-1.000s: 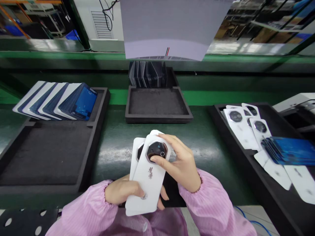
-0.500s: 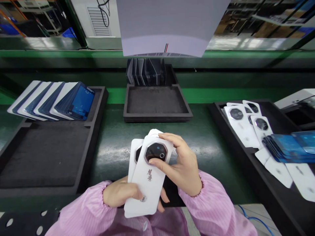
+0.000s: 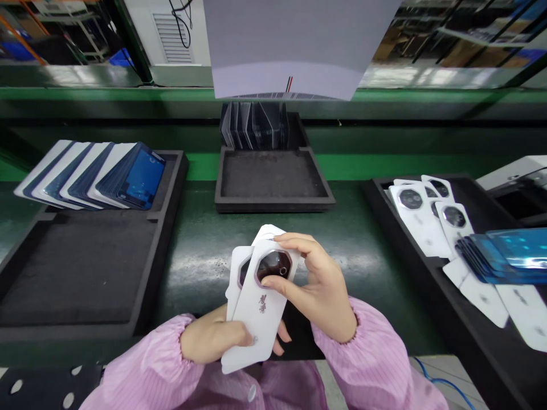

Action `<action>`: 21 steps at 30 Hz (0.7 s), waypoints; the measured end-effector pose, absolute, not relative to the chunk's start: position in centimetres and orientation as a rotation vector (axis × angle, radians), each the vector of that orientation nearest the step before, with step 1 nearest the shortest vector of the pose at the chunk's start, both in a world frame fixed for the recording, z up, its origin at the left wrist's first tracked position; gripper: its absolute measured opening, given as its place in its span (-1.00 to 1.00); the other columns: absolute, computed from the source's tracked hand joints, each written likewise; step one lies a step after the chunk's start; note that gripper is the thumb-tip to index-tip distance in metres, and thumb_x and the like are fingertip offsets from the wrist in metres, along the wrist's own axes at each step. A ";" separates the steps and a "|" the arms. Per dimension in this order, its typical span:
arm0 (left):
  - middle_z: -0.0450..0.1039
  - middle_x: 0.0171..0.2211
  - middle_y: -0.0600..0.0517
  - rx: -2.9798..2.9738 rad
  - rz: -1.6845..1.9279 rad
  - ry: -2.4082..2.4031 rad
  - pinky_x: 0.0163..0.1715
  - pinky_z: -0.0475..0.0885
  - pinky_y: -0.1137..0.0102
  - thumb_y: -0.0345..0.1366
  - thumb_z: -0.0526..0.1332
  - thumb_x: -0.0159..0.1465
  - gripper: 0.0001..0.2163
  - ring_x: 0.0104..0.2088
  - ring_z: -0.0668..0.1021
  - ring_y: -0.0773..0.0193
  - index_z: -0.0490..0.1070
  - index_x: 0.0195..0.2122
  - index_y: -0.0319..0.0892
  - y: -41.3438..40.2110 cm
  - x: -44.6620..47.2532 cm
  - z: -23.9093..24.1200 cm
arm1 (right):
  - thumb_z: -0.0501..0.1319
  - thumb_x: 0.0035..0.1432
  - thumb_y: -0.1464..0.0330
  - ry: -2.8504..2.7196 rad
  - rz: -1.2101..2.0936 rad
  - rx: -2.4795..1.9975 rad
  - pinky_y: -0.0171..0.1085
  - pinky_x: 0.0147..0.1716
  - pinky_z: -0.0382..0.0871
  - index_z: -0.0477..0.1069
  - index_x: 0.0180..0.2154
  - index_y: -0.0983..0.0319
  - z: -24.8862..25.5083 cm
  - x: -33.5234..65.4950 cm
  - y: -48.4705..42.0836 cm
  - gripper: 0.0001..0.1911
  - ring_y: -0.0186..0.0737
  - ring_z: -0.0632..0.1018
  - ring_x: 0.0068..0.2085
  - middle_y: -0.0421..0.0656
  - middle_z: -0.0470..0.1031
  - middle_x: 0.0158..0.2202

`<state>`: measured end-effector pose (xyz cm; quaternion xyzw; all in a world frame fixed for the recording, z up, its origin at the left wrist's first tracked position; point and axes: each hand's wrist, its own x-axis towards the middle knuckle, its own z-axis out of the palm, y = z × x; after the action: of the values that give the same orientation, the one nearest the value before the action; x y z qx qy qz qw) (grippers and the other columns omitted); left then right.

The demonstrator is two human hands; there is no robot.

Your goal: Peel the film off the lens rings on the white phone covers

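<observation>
Green worktop (image 3: 196, 228) across mid-frame. At lower centre, overlapping white panels (image 3: 252, 330), with left hand (image 3: 213, 340) clamped on the lower end and right hand (image 3: 323, 285) pinched on the upper end, thumb against the octagonal window (image 3: 276, 265). Possible faults: smudging of the window through bare-thumb contact; slippage of a rear panel through uneven grip; scuffing of faces through mutual rubbing. Panels smooth, thin, round-cornered; window dark, glossy; tray (image 3: 94, 273) at left matte black, apparently foam; worktop with streaked sheen.
</observation>
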<state>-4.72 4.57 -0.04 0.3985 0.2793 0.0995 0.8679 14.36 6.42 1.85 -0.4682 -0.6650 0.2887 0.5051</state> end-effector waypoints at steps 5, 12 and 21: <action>0.49 -0.10 -0.12 0.867 0.216 0.622 -0.09 0.39 0.06 -0.36 0.10 0.00 -0.57 -0.11 0.53 -0.04 0.44 -0.06 -0.21 4.6 -4.6 0.2 | 0.41 -0.10 0.40 -1.557 0.766 -1.125 -0.15 -0.04 0.32 0.28 -0.17 0.13 1.9 14.4 6.3 -0.54 -0.16 0.44 -0.02 -0.16 0.41 -0.09; 0.50 -0.13 -0.12 1.003 0.218 0.684 -0.10 0.41 0.10 -0.34 0.10 0.04 -0.61 -0.10 0.52 -0.03 0.44 -0.08 -0.22 4.6 -4.4 0.5 | 0.34 -0.02 0.43 -1.490 1.018 -1.099 -0.06 -0.03 0.31 0.28 -0.29 0.15 2.3 15.1 6.5 -0.72 -0.12 0.44 -0.03 -0.14 0.41 -0.10; 0.54 -0.22 -0.07 0.915 0.240 0.659 -0.14 0.40 0.23 -0.37 0.07 0.01 -0.59 -0.15 0.53 0.07 0.44 -0.09 -0.23 4.9 -4.4 0.8 | 0.25 0.03 0.60 -1.719 0.055 -1.017 -0.13 -0.22 0.41 0.35 -0.38 0.18 1.6 13.7 6.4 -0.79 -0.16 0.47 -0.17 -0.20 0.48 -0.34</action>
<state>-4.36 4.88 0.78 0.4328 0.3114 0.1134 0.8384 13.74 6.39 1.62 -0.4280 -0.7236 0.0233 0.5409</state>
